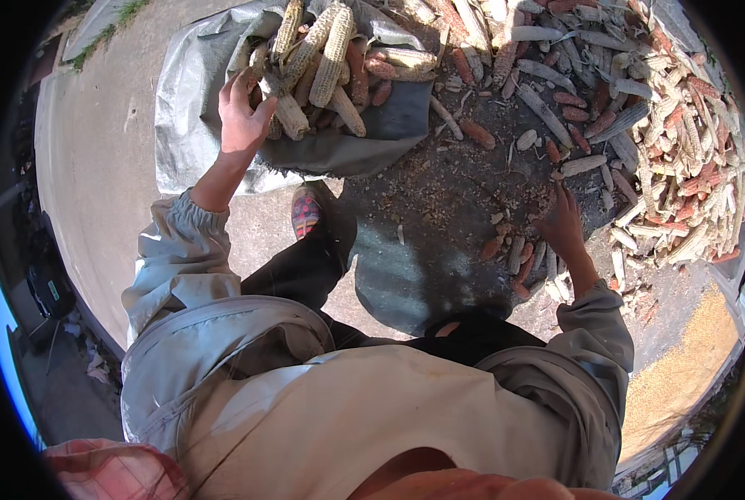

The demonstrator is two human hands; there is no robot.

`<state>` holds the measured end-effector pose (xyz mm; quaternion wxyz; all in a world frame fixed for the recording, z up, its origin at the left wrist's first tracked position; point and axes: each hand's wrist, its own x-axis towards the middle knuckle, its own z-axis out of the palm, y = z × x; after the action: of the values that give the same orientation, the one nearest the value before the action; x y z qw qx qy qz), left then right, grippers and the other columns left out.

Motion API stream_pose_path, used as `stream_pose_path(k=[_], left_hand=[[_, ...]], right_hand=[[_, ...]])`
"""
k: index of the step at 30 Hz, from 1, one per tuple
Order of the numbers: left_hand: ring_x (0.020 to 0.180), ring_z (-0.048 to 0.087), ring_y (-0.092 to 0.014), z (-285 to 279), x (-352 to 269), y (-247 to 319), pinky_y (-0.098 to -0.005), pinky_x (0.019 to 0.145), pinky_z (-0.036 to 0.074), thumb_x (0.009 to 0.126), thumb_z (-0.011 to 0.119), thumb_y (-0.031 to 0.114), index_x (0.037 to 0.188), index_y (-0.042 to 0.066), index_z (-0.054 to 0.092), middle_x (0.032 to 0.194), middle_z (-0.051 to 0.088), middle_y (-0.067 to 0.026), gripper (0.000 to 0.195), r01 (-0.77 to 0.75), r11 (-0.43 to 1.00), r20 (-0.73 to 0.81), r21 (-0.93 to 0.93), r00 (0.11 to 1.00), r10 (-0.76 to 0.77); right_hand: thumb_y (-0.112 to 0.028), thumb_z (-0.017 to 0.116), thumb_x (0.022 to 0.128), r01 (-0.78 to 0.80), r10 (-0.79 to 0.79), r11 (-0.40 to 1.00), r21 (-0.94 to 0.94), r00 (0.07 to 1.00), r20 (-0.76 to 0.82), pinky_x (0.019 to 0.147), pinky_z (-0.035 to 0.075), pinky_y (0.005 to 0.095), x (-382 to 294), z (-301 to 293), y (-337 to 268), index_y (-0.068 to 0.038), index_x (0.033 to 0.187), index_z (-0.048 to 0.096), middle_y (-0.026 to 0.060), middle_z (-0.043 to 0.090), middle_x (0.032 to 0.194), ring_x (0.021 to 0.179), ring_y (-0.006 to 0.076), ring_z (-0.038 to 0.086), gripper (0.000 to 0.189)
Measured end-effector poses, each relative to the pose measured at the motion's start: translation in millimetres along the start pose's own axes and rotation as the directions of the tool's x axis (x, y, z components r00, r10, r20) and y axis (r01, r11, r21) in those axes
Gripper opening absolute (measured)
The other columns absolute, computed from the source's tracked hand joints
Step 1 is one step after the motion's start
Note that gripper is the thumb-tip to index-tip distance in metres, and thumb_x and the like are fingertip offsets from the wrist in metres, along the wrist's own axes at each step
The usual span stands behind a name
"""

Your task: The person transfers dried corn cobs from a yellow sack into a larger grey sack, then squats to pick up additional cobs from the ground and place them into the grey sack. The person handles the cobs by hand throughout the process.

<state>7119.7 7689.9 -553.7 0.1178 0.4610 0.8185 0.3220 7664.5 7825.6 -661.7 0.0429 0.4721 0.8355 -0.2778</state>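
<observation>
A woven plastic sack [184, 112], silver-grey, lies with its mouth spread and is heaped with stripped corn cobs [331, 59], pale and reddish. At the left side of that mouth is my left hand [245, 115], its thumb and fingers apart against the nearest cobs; part of the fingertips is hard to make out. My right hand [563, 225] reaches low over the dark, littered ground to the right, fingers slightly spread and no object visible in it. Just past its fingertips lie a small red cob piece and a pale cob [583, 165]. Several short cobs [525, 259] lie beside its wrist.
A large pile of cobs and husks [685, 156] rises at the right. Loose kernels and chaff [435, 194] litter the ground between sack and pile. Yellow corn kernels [685, 369] are spread at the lower right. My shoe [306, 212] stands below the sack on concrete [91, 162].
</observation>
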Motion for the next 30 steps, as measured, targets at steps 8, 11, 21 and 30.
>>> stream_pose_path(k=[8,11,21,30], left_hand=[[0.128,0.033,-0.041,108,-111,96,-0.0520,0.104,0.030,0.073,0.064,0.018,0.135,0.008,0.040,0.138,0.034,-0.0212,0.067,-0.559,0.828,0.684,-0.045,0.587,0.433],[0.127,0.034,-0.040,173,-153,115,-0.0523,0.102,0.031,0.072,0.065,0.017,0.137,0.008,0.037,0.138,0.033,-0.0210,0.071,-0.619,0.776,0.736,-0.120,0.469,0.488],[0.117,0.042,-0.045,274,-233,160,-0.0492,0.095,0.041,0.078,0.062,0.025,0.140,0.004,0.026,0.129,0.036,-0.0272,0.075,0.066,0.998,0.891,0.004,0.454,-0.033],[0.105,0.054,-0.033,327,-249,159,-0.0421,0.077,0.051,0.083,0.061,0.031,0.129,0.002,0.034,0.125,0.041,-0.0226,0.060,0.551,0.832,0.915,-0.061,0.364,-0.174]], right_hand=[[-0.027,0.085,0.054,-0.379,0.382,0.921,0.089,0.924,-0.014,0.107,0.028,0.0500,-143,85,95,-0.004,0.146,0.014,0.0290,0.022,0.143,0.130,0.0469,0.025,0.118],[-0.028,0.084,0.055,-0.370,0.370,0.929,0.018,0.925,-0.080,0.106,0.028,0.0507,-147,89,57,-0.006,0.146,0.015,0.0276,0.022,0.145,0.132,0.0453,0.026,0.116],[-0.025,0.085,0.053,-0.410,0.418,0.908,0.084,0.901,-0.113,0.100,0.037,0.0488,-144,73,54,-0.011,0.145,0.023,0.0184,0.030,0.144,0.127,0.0415,0.034,0.112],[-0.034,0.081,0.059,-0.324,0.369,0.913,0.247,0.915,-0.165,0.101,0.036,0.0478,-122,87,8,-0.004,0.145,0.022,0.0225,0.037,0.135,0.122,0.0417,0.040,0.108]])
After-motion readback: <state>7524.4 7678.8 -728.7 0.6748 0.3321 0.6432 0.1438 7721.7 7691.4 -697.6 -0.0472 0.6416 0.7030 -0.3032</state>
